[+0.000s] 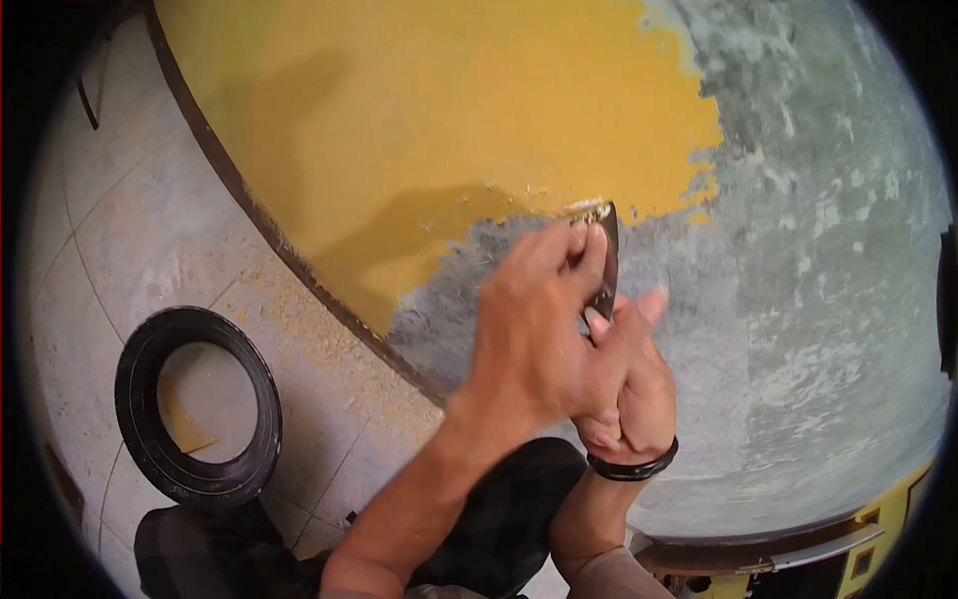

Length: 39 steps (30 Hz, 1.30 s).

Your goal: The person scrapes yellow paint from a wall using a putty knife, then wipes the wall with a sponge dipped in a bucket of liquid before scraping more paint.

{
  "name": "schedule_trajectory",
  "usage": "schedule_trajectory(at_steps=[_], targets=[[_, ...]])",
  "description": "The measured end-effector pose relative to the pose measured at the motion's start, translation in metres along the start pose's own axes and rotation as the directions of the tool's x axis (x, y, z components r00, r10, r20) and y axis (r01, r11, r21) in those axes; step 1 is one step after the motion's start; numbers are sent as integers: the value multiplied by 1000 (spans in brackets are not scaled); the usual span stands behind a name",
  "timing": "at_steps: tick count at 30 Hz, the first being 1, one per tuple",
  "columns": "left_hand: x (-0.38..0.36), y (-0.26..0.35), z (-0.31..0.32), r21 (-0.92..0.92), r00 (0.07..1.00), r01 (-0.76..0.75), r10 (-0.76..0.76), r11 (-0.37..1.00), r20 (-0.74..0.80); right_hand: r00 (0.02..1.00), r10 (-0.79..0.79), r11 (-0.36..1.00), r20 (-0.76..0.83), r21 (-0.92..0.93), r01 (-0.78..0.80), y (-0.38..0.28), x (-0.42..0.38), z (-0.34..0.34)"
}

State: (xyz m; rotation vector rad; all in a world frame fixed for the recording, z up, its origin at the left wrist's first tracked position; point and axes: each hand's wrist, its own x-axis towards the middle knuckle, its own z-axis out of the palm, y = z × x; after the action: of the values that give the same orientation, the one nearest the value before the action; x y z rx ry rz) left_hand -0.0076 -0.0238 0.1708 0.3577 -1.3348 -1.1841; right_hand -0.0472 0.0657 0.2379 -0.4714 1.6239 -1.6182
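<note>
My right hand (pixel 641 384), with a black band at the wrist, is closed around the handle end of a dark-bladed scraper (pixel 611 275). The handle itself is mostly hidden by the fingers. My left hand (pixel 529 319) is closed too, its fingertips pressed on the blade near its front edge. That edge lies against the wall, where yellow paint (pixel 479 110) meets bare grey plaster (pixel 699 299). Pale paint crumbs cling to the blade's tip and the paint edge just above it.
A black bucket (pixel 130 399) stands on the tiled floor (pixel 110 210) at left, holding cloudy liquid and a yellowish flat piece. Paint flakes (pixel 329 349) lie along the dark baseboard (pixel 235 180). My dark-clothed legs (pixel 509 509) are below my arms.
</note>
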Motion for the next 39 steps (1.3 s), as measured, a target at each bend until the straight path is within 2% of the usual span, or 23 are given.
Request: schedule_trajectory(at_steps=[4, 6, 7, 8, 9, 10, 12, 15, 16, 17, 18, 19, 20, 22, 23, 24, 25, 26, 28, 30, 34, 36, 39], targets=[[-4, 4, 0, -17, 999, 46, -46, 999, 26, 999, 0, 999, 38, -52, 2, 1, -8, -6], [-13, 6, 11, -7, 994, -69, 68, 998, -89, 998, -13, 999, 54, -32, 15, -1, -2, -2], [-8, 1, 9, 89, 992, -77, 85, 993, -89, 998, 18, 999, 56, 29, -20, 0, 14, -9], [-4, 0, 4, 85, 994, -69, 75, 994, -78, 997, 56, 994, 44, 94, -60, 1, 20, -14], [2, 1, -5, 87, 999, -19, 22, 996, -26, 999, 39, 999, 37, -26, -38, 3, 16, -10], [5, 3, -9, 92, 999, 22, -24, 996, 22, 999, 38, 999, 30, -24, -37, 5, 13, -7], [-1, 6, -5, 121, 999, -47, 49, 992, -18, 996, 0, 999, 89, -33, 2, 7, 11, 1], [-14, 9, -10, -26, 999, -13, 14, 1000, 33, 994, -3, 995, 111, 97, -8, 18, -2, -14], [-21, 2, -11, -24, 1000, -17, 17, 1000, 19, 992, -13, 987, 124, 162, -7, 23, -4, -23], [-31, -8, -9, -92, 999, 22, -25, 995, -24, 979, -4, 977, 203, 209, -39, 29, 1, -41], [-41, -17, -5, -163, 995, 60, -71, 985, -64, 978, 0, 979, 210, 198, -43, 28, 1, -42], [-52, -23, -3, -123, 980, 158, -171, 980, -101, 975, -3, 973, 223, 225, -48, 27, 1, -43], [-57, -29, 1, -120, 979, 161, -174, 980, -108, 972, -7, 965, 237, 257, -56, 26, 1, -43], [-60, -34, 5, -55, 942, 202, -210, 978, -264, 972, -8, 966, 233, 254, -53, 24, -2, -42], [-57, -34, 1, 25, 962, 85, -75, 996, -263, 973, -9, 972, 231, 231, -46, 23, -2, -43], [-51, -35, -3, 27, 962, 81, -71, 996, -265, 974, -12, 977, 228, 208, -36, 22, -2, -44], [-45, -36, -5, 93, 989, -83, 94, 992, -115, 973, -15, 977, 231, 209, -34, 20, -2, -44], [-41, -36, -5, 134, 968, -251, 247, 959, 46, 969, -7, 975, 249, 219, -49, 19, -2, -44], [-39, -38, 5, 142, 964, -267, 262, 953, 51, 964, -3, 970, 267, 234, -61, 19, 0, -41], [-37, -51, 20, 257, 908, -344, 389, 903, -153, 972, 14, 976, 233, 210, -64, 17, 0, -34], [-27, -58, 34, 315, 880, -319, 403, 894, -252, 987, 5, 982, 159, 185, -35, 18, -4, -21], [-21, -65, 36, 314, 832, -388, 476, 866, -285, 990, 19, 986, 137, 161, -42, 17, -4, -16], [-11, -70, 33, 365, 783, -419, 534, 831, -318, 978, 40, 991, 207, 120, -65, 13, 8, -15]])
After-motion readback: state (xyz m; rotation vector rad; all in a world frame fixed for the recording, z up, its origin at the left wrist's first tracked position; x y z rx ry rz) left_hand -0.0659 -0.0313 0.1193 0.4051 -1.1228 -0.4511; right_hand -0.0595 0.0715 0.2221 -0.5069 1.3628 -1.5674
